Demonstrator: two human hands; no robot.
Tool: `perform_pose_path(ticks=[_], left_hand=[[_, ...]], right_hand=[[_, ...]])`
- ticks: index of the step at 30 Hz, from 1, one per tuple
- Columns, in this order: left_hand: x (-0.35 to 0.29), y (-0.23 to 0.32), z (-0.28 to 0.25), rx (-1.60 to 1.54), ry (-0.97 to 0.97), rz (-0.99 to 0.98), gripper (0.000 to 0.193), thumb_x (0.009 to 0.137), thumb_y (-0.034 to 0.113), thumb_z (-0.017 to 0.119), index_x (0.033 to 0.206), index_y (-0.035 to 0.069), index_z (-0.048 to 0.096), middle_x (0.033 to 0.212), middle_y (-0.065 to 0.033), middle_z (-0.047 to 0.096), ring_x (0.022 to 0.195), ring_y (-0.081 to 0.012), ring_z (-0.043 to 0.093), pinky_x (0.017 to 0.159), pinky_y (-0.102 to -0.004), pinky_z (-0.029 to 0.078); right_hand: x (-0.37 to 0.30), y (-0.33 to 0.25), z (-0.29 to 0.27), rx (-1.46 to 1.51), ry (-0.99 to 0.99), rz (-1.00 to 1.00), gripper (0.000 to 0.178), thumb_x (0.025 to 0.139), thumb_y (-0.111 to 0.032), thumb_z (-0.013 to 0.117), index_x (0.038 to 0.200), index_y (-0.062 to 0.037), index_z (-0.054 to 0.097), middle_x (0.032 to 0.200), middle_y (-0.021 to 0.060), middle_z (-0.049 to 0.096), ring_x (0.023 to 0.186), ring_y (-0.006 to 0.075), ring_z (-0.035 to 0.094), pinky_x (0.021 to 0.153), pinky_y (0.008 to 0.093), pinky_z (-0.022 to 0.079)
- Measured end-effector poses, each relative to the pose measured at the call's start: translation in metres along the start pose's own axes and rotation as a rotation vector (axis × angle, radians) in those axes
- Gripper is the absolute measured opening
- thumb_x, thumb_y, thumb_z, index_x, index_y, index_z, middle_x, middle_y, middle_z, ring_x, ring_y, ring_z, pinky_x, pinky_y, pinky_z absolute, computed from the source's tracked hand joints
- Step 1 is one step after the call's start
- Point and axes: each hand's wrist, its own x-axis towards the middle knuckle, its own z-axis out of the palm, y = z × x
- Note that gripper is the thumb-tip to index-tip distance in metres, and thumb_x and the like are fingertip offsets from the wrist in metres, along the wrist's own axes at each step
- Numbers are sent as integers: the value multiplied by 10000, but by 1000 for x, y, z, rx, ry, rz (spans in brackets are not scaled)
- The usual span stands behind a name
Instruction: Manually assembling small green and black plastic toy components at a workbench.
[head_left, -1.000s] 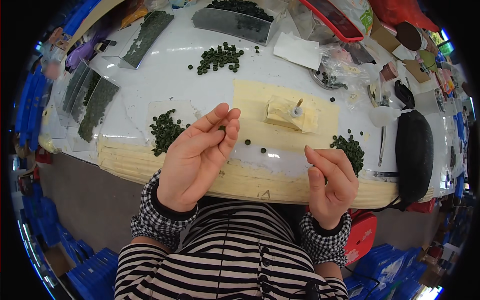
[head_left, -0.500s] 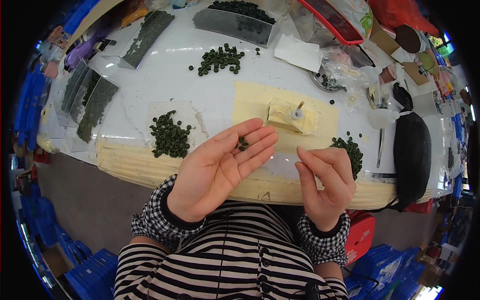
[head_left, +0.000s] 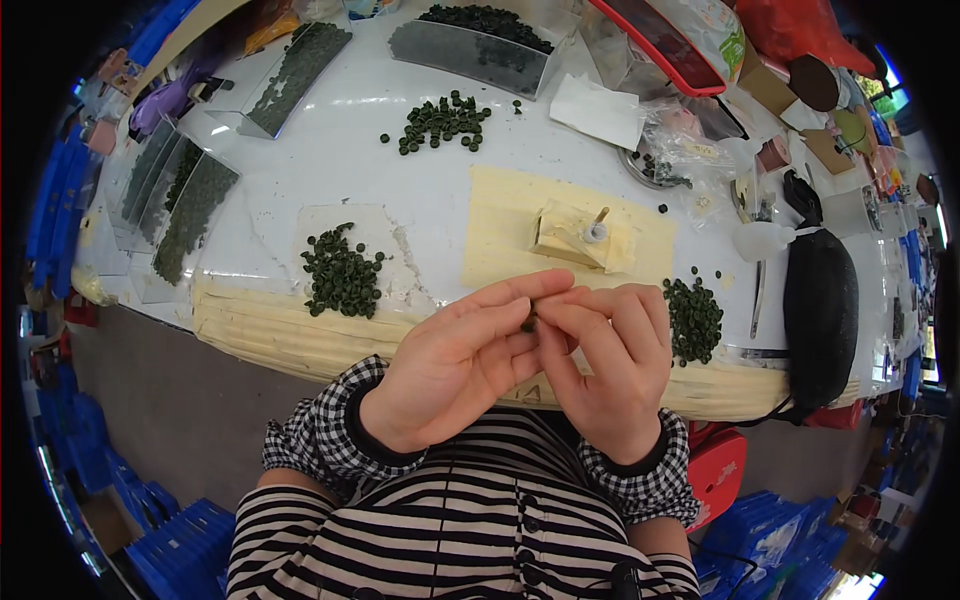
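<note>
Holds 1 small dark green piece (head_left: 528, 324) at the fingertips of the left hand (head_left: 445, 368), above the near side of the white table (head_left: 340, 160). Bends the left thumb in close on this piece, palm partly upturned and fingers stretched toward the right. Rests the right hand (head_left: 608, 365) against the left, thumb and forefinger tips together at the same piece; cannot tell, because of the overlapping fingers, if also gripping there.

Has 1 heap of similar pieces (head_left: 343, 275) on the table to the left of the hands, 1 smaller heap (head_left: 692, 320) just beside the right hand, and a loose scatter (head_left: 440, 125) farther back. Has a yellow block (head_left: 562, 240) with a short peg (head_left: 602, 215) on a yellow sheet (head_left: 490, 215), beyond the fingertips. Has also a clear tray (head_left: 470, 55) of dark pieces at the back and a black pouch (head_left: 822, 310) at the right.
</note>
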Motion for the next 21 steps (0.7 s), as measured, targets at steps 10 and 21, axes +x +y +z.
perform_pose_path(ticks=[10, 21], left_hand=[[-2, -8, -9, 23, 53, -28, 210, 967, 125, 591, 1155, 40, 634, 1093, -30, 643, 1012, -86, 580, 904, -237, 469], [0, -4, -10, 143, 115, 121, 197, 939, 86, 623, 1123, 21, 647, 914, 11, 640, 671, -32, 432, 596, -180, 363]], right_hand=[[-12, -3, -4, -121, 169, -115, 388, 566, -9, 748, 952, -40, 723, 837, 19, 591, 705, 197, 515, 610, 317, 432], [-11, -2, -9, 46, 115, -16, 392, 598, 50, 734, 981, -33, 725, 848, 45, 629, 714, 212, 553, 610, 305, 453]])
